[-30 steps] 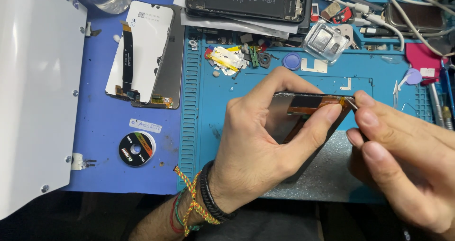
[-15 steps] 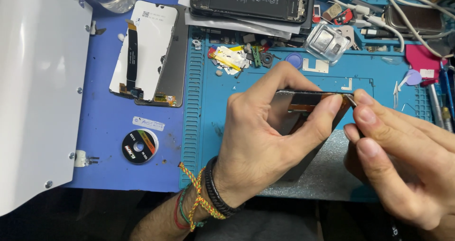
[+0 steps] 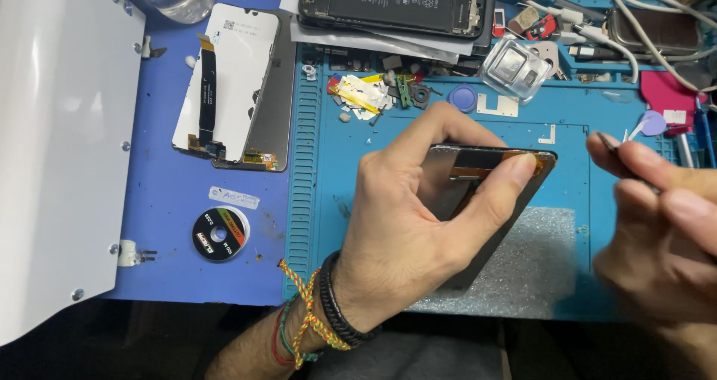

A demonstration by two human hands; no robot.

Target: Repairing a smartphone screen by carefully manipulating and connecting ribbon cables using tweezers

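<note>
At the far left lies a white panel (image 3: 52,148), and beside it on the blue mat (image 3: 172,268) I see a spare phone screen (image 3: 231,88) face down with its black ribbon showing, and below it a small roll of tape (image 3: 217,234). Further right, at the top edge, an opened phone (image 3: 396,5) sits on papers, with a scatter of small parts (image 3: 373,94) just under it on the ribbed teal work mat (image 3: 582,163).

My left hand (image 3: 403,238) is closed around the dark screen panel (image 3: 478,178), thumb pressing on its top edge near the orange flex cable (image 3: 493,172), fingers curled over the upper corner. The panel is tilted up off a grey foam pad (image 3: 523,264) that lies under it.

At the right, my right hand (image 3: 657,238) pinches a thin metal tool (image 3: 609,144); I judge it to be tweezers, though only the tip shows. The tip is apart from the panel, just right of its corner.

To do this well, I would keep the left grip firm on the panel's edges, not on the cable, and bring the tip in low and slowly, prying at the connector and never scraping the flex.
</note>
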